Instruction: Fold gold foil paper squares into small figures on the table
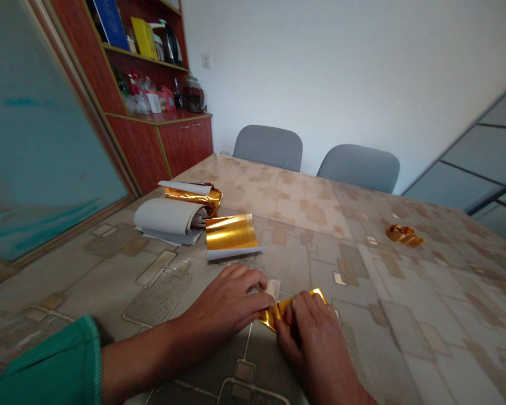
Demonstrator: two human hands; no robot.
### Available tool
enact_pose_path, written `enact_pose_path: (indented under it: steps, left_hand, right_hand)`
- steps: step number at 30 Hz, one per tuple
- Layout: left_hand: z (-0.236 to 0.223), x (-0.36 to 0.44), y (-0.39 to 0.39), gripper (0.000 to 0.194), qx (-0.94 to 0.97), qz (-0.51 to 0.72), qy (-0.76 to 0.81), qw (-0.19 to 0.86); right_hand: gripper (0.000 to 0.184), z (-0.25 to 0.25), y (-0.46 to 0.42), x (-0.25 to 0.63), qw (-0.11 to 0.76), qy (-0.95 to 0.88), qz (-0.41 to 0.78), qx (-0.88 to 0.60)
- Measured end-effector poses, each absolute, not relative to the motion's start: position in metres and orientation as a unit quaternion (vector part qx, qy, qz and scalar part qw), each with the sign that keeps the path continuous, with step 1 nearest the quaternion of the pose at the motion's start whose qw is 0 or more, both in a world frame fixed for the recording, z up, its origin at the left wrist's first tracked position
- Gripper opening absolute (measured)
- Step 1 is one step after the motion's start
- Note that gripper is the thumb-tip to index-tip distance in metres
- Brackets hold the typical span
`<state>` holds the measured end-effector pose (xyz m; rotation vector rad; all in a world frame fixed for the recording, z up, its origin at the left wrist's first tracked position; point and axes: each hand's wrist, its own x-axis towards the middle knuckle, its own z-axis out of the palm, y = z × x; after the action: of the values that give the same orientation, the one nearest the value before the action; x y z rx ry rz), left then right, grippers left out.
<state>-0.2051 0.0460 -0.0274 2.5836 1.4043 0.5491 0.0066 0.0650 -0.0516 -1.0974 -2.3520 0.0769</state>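
A small strip of folded gold foil point(276, 312) is held low on a beige patterned surface point(320, 259), between the two hands, with its upper end showing beyond the right hand point(307, 332). The fingers point(306, 306) of that hand are pressed together and curled over the strip, and the thumb is hidden, so whether a pinch is being made cannot be told. The left hand point(225, 298) lies beside it, its fingers point(253, 281) kept close together and slightly curled, with their tips at or just beside the strip's left end; contact cannot be confirmed. A green sleeve point(42, 365) is worn on the left forearm.

Ahead of the hands, a flat square of gold foil on white backing point(231, 233) is laid next to a curled stack of white-backed sheets point(168, 219). Behind that stack, a curled gold foil sheet point(191, 197) is placed. A crumpled piece of gold foil point(405, 235) is lying well apart to the right. Beyond the surface, two grey chairs point(267, 147) are set against a white wall, and a reddish-brown wooden cabinet point(185, 143) is standing to the left.
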Motion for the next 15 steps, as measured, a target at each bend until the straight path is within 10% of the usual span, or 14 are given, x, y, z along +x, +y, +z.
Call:
enact_pose_path:
  steps: [15]
  left_hand:
    - [-0.052, -0.177, 0.014, 0.020, 0.900, 0.122, 0.418, -0.030]
  right_hand:
    - [0.011, -0.053, 0.067, 0.021, 0.242, -0.912, 0.035, -0.329]
